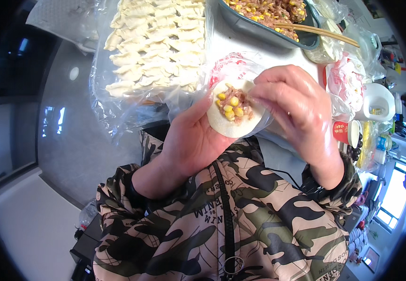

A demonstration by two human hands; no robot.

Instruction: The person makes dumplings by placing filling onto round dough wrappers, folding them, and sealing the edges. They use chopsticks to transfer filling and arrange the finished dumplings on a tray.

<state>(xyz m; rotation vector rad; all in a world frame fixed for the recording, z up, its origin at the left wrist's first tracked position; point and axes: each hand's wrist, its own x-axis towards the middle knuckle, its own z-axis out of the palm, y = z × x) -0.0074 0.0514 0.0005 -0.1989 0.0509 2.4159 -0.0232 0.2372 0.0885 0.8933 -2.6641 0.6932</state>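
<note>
A round dumpling wrapper (228, 128) lies flat and unfolded across the palm and fingers of my left hand (192, 140). On its middle sits a lump of minced meat filling (234, 105) with several yellow corn kernels. My right hand (294, 105) pinches the wrapper's right edge between thumb and fingers; the exact fingertip contact is partly hidden. Rows of folded dumplings (157, 45) rest on a plastic-covered tray beyond my left hand. Past my right hand, a dark rectangular container (269, 40) holds more corn and meat filling, with wooden chopsticks (319, 31) leaning over its rim.
Clear plastic film (118, 116) hangs over the table's near edge. A printed plastic bag (238, 65) lies behind the wrapper. To the right stand a bagged stack of wrappers (326, 45), a red-and-white bag (345, 86), a white container (380, 102) and a red paper cup (345, 132).
</note>
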